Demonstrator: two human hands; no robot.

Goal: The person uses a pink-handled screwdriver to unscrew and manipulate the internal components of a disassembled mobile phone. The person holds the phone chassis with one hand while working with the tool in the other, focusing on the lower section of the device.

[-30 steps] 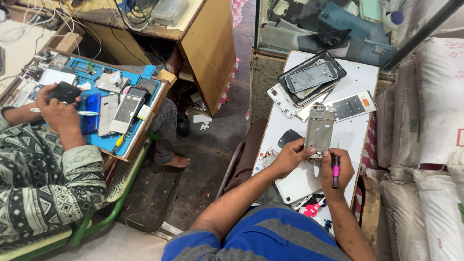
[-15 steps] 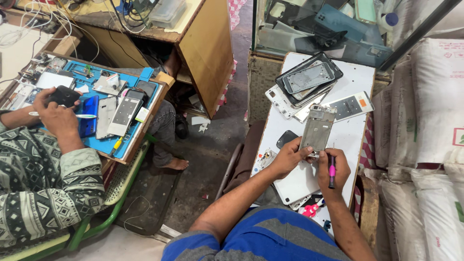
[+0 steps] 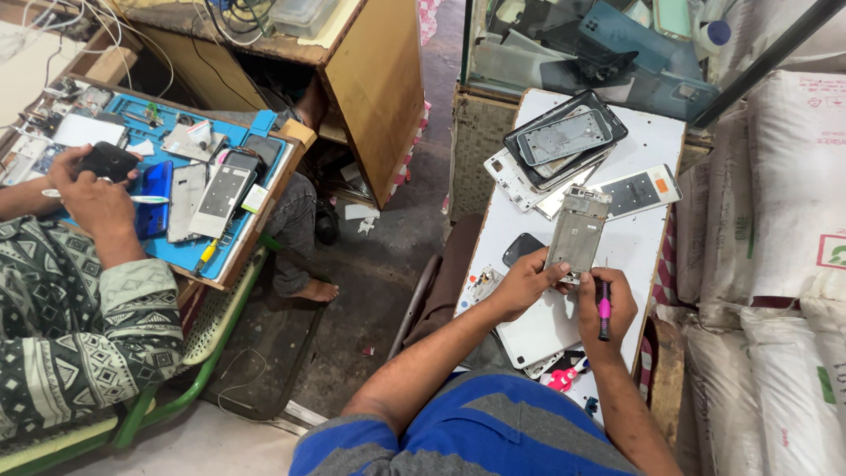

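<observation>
My left hand [image 3: 523, 284] grips the lower end of a silver phone frame [image 3: 579, 231], which lies lengthwise on the white table [image 3: 656, 141]. A pink and black screwdriver [image 3: 604, 310] stands upright in my right hand [image 3: 606, 307], just right of the frame's lower end. A dark phone [image 3: 519, 248] lies flat beside my left hand.
A stack of phone frames and panels [image 3: 559, 146] fills the table's far end, with a white phone part [image 3: 638, 191] beside it. At the left another person's hand [image 3: 92, 199] holds a black device [image 3: 107, 161] over a blue mat [image 3: 207, 181] covered in phones. White sacks [image 3: 780, 211] stand at the right.
My hands and the phone frame have stayed almost in place. The other person's hand has shifted slightly over the blue mat.
</observation>
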